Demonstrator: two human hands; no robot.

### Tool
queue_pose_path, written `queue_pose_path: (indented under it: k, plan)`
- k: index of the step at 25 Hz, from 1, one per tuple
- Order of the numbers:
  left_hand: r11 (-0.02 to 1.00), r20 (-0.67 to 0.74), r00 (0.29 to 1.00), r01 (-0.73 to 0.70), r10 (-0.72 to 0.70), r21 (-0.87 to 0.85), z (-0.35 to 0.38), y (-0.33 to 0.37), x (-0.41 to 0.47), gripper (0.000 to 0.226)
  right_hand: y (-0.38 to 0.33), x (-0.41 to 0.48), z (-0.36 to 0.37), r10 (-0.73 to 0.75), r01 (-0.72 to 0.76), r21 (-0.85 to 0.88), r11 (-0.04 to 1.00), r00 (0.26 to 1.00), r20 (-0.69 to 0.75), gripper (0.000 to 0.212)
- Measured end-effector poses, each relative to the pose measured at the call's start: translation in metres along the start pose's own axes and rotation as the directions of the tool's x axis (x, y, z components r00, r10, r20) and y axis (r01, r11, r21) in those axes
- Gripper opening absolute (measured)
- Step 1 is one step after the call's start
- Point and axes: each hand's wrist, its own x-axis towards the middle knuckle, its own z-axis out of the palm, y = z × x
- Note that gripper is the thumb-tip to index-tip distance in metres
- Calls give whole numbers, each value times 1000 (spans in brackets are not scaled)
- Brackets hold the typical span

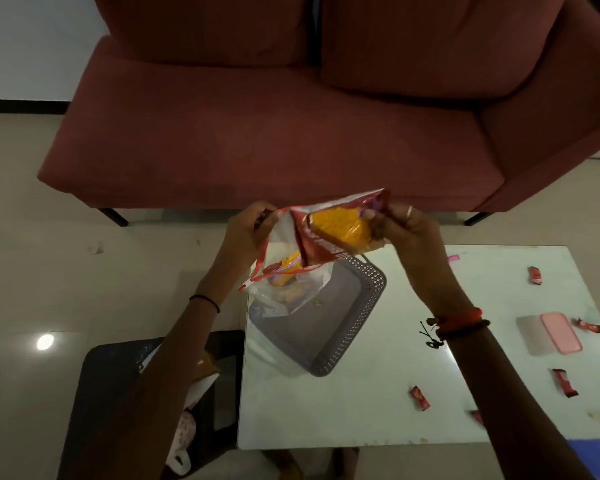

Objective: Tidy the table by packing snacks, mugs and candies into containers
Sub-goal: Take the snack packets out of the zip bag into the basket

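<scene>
Over on the left, the left hand (248, 230) pinches the red-edged mouth of a clear zip bag (284, 271), its grip closed on the rim so the opening gapes toward the other hand. Something orange already sits low inside the bag. Next along, the red snack packet (333, 233), with its orange contents showing, is angled corner-first into that mouth, only partly in. The right hand (400, 230) has its grip closed on the packet's upper end. All of this hangs in the air above the far left corner of the tabletop (378, 403), right over a grey perforated basket (347, 327) which looks nearly empty.

Further right, several small red candies (420, 398) lie scattered toward the right edge, near a pink case (561, 332), so plenty seems left to pack.

The risk, as I judge it, lies in the bag's floppy mouth: held by one side only, it could fold shut and the packet's corner snag on the zip, or the packet slip past the rim and drop into the basket or off the left edge to the floor.
</scene>
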Motion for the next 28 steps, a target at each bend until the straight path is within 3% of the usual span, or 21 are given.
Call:
queue_pose_path:
  k: [3,6,8,12,19,24,28]
  plan:
    - [999,-22,1000,20,-21,-47,9,-14,-1,7,35,8,-32,68,-45,105,993,972,-227,27]
    - [999,-74,997,32,-34,-33,18,-28,-5,7,99,14,-48,184,-208,2,978,865,-467,35]
    - [999,-94,994,47,-49,-16,23,-34,-8,10,147,20,-51,256,-365,-119,923,816,-518,38]
    - [994,-135,985,107,-108,-16,26,-43,-12,18,231,37,-44,424,-596,-353,721,783,-455,32]
    - [989,-164,976,146,-141,18,13,-50,-13,23,298,67,-30,423,-457,-727,512,871,-249,31]
    - [986,-165,977,151,-136,77,12,-53,-20,24,315,85,-30,432,-508,-746,431,842,-323,32]
    - [985,-154,976,164,-154,57,21,-53,-28,22,315,86,-39,435,-531,-718,449,832,-343,28]
